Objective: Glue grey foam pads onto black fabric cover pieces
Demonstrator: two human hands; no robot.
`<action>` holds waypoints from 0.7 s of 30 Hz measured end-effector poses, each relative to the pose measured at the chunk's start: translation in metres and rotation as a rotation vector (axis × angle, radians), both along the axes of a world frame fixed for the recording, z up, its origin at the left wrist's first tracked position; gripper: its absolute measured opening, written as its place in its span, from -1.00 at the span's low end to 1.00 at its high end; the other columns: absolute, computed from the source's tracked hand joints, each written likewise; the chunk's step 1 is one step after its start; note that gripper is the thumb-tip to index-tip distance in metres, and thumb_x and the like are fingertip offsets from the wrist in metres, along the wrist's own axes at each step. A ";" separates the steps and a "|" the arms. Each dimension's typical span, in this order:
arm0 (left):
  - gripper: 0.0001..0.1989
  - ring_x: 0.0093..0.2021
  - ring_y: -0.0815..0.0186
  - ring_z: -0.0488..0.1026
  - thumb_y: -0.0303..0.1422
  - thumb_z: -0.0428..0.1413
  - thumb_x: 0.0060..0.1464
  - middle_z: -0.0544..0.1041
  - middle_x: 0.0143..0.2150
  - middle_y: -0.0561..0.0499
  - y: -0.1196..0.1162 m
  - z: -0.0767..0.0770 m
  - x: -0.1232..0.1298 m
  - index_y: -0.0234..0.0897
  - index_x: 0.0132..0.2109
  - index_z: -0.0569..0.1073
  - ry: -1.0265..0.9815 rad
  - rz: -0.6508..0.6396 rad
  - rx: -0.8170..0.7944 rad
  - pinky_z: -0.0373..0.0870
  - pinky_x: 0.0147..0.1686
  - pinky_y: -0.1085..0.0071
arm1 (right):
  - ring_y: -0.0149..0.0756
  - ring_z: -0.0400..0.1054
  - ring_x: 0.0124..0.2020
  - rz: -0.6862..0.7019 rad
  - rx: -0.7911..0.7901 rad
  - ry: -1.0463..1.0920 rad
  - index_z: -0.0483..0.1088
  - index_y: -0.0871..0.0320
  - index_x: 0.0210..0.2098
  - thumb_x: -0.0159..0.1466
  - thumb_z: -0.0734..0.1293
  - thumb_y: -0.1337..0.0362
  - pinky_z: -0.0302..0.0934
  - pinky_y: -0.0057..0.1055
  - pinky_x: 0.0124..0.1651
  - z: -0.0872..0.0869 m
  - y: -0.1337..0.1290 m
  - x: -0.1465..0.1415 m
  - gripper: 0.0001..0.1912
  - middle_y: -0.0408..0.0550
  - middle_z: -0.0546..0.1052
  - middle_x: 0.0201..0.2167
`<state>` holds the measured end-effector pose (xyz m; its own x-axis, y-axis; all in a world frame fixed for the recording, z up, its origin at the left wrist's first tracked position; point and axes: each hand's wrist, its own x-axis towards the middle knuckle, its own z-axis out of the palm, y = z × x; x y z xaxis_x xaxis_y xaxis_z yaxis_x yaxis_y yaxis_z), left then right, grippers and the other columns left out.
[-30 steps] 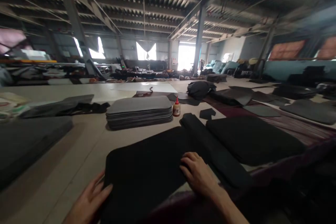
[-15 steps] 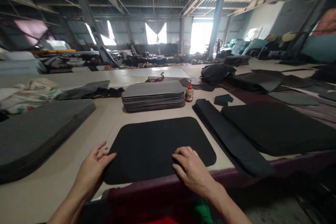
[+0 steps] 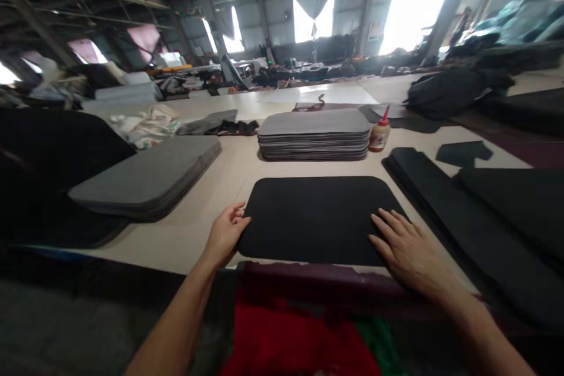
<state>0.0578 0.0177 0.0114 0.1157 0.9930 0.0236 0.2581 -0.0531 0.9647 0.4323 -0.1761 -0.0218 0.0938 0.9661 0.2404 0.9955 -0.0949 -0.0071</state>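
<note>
A black rounded-corner sheet lies flat on the table in front of me. My left hand is at its left edge, the thumb touching the edge and the loosely curled fingers apart from it. Flat on the sheet's right side rests my right hand, its fingers spread and holding nothing. Just behind the sheet is a neat stack of grey sheets of similar shape. A squeeze bottle with a red nozzle stands at that stack's right end.
Left of me is another pile of grey sheets, with large black sheets beside it. Folded black material lies to the right, near a small dark scrap. Crumpled pale cloth sits farther back. The table's front edge has maroon covering.
My view has swung left and tilted down. My right hand has slid towards the sheet's right edge and flattened out. The left hand stays at the left edge, its fingers more curled.
</note>
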 end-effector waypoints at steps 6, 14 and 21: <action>-0.33 -0.35 0.32 0.45 -0.17 0.25 -0.15 0.49 -0.26 -0.01 0.003 -0.012 -0.003 -0.37 0.13 0.43 0.055 0.041 0.070 0.38 -0.35 0.44 | 0.12 0.01 0.39 -0.007 0.040 -0.036 0.33 0.18 0.28 0.41 0.06 0.07 0.05 0.13 0.30 -0.004 -0.001 0.001 -0.43 0.07 0.25 0.35; -0.44 -0.33 0.27 0.44 -0.21 0.19 -0.08 0.50 -0.27 -0.01 0.007 -0.015 0.002 -0.33 0.09 0.48 0.229 0.114 0.219 0.41 -0.24 0.34 | 0.11 0.03 0.38 -0.010 -0.013 -0.096 0.38 0.11 0.24 0.42 0.03 0.11 0.08 0.15 0.28 0.001 0.000 -0.002 -0.46 0.02 0.26 0.35; -0.52 -0.10 0.11 0.46 -0.24 0.18 -0.01 0.42 -0.01 -0.17 0.000 -0.005 0.001 -0.32 0.07 0.48 0.321 0.105 0.347 0.39 0.09 0.10 | 0.10 0.04 0.38 -0.014 0.031 0.049 0.46 0.02 0.15 0.41 0.09 0.07 0.01 0.19 0.32 0.003 0.002 -0.006 -0.53 0.00 0.31 0.31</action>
<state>0.0592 0.0173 0.0062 0.0711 0.9394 0.3355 0.5610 -0.3157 0.7653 0.4262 -0.1740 -0.0190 0.1193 0.9567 0.2654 0.9925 -0.1074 -0.0590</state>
